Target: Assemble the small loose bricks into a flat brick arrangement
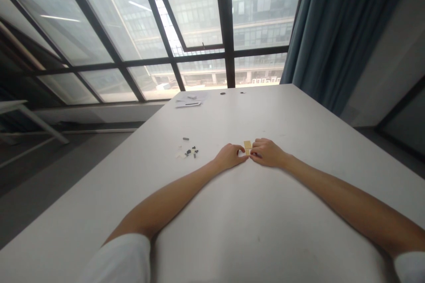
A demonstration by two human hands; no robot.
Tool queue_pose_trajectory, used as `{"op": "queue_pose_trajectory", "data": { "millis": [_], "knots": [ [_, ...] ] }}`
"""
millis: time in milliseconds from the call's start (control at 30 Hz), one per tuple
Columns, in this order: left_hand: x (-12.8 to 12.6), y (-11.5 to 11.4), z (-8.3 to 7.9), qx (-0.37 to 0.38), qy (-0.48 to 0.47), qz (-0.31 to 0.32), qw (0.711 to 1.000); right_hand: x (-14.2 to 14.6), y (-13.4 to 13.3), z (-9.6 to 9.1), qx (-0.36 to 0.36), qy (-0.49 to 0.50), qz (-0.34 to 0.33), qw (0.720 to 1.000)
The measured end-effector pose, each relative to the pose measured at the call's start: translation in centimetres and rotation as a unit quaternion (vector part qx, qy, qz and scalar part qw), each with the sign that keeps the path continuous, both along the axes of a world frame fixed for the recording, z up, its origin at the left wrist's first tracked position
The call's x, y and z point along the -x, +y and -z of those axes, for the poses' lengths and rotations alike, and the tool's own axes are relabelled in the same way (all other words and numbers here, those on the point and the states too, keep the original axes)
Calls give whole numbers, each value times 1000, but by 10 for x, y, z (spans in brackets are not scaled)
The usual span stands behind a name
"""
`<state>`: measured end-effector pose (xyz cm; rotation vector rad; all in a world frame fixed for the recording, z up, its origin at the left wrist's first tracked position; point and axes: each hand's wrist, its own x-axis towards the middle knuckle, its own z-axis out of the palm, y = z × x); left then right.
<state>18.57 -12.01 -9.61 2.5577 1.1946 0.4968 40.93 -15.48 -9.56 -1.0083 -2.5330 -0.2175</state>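
Near the middle of the white table (212,212), a tan square piece (247,144) that looks like a studded toy-brick plate lies just beyond my fingertips. Closer to me is a smaller tan piece (247,152), touching or almost touching the square one; I cannot tell if they are joined. My left hand (229,156) pinches the smaller piece from the left with thumb and index finger. From the right, my right hand (268,153) closes on the same piece with curled fingers. The fingertips hide its edges.
Left of my hands lie several small dark and pale loose pieces (191,152), with a grey bar (186,139) beyond them. Papers (190,101) are at the far left of the table. Two small dark items, one of them round (222,93), sit near the far edge.
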Motion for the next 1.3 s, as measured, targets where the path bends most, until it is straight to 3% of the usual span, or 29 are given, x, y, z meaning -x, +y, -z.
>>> {"op": "queue_pose_trajectory", "data": {
  "millis": [567, 733, 1000, 1167, 1300],
  "knots": [
    [0, -1, -2, 2, 1, 0, 1000, 1, -1, -1, 3, 5, -6, 1000],
    [1, -2, -3, 9, -17, 7, 1000, -5, 3, -1, -38, 29, -8, 999],
    [7, 0, -11, -49, -21, -88, 995, -26, 19, 9, -63, 138, 101, 983],
    [7, 3, -7, -38, 20, -100, 994, -41, 31, 15, -66, 218, 233, 945],
    [6, 4, -5, -39, 49, -102, 993, -53, 36, 20, -49, 212, 354, 910]
  ]
}}
